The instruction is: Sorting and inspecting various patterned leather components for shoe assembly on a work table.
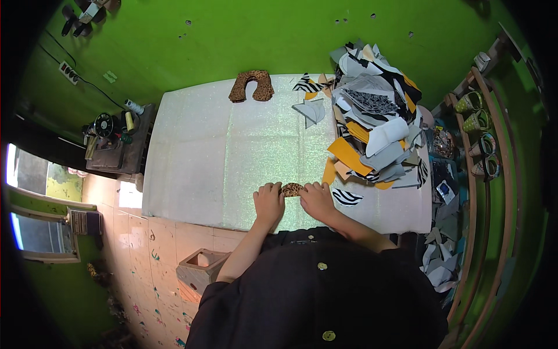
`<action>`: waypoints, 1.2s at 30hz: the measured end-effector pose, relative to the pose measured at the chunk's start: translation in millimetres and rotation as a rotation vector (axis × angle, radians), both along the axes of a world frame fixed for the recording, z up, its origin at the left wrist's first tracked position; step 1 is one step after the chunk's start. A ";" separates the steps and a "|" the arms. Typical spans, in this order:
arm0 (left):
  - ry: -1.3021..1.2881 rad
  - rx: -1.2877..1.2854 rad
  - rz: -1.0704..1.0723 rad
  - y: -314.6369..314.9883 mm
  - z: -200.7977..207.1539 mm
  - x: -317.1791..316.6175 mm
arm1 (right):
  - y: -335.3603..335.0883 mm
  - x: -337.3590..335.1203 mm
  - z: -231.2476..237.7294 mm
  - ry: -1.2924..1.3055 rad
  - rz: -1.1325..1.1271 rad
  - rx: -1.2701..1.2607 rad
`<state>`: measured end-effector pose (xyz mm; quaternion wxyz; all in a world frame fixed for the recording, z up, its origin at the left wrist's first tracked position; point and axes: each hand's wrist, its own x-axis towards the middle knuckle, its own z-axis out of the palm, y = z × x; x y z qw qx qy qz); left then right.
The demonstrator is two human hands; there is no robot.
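Note:
A small leopard-print fabric piece (291, 189) lies at the near edge of the white-covered table (192, 151). My left hand (269, 202) grips its left end with the fingers closed, and my right hand (317, 199) is closed on its right end. Only the middle of the piece shows between my hands. Just right of my right hand lies a zebra-print fabric piece (347, 198). Toward the far edge of the table rests a U-shaped stack of leopard-print fabric (264, 87).
A tall heap of grey, white, yellow and black fabric scraps (378, 139) covers the table's right side. A sewing machine (104, 128) stands at the left. A wooden stool (197, 264) is near my left forearm. Small patterned shoes (478, 121) hang on a wooden rack at the right.

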<state>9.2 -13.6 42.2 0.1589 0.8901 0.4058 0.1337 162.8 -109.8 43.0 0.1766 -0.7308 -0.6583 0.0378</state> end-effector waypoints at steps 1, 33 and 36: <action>-0.036 0.006 0.024 -1.5 -3.8 -0.3 | -1.0 -1.8 -0.8 0.036 -0.007 0.021; -0.245 -0.209 -0.037 77.8 19.6 -0.4 | 74.5 11.1 -5.6 0.475 -0.300 -0.210; -0.223 -0.225 -0.036 126.8 16.8 6.8 | 117.3 11.5 -4.7 0.470 -0.362 -0.148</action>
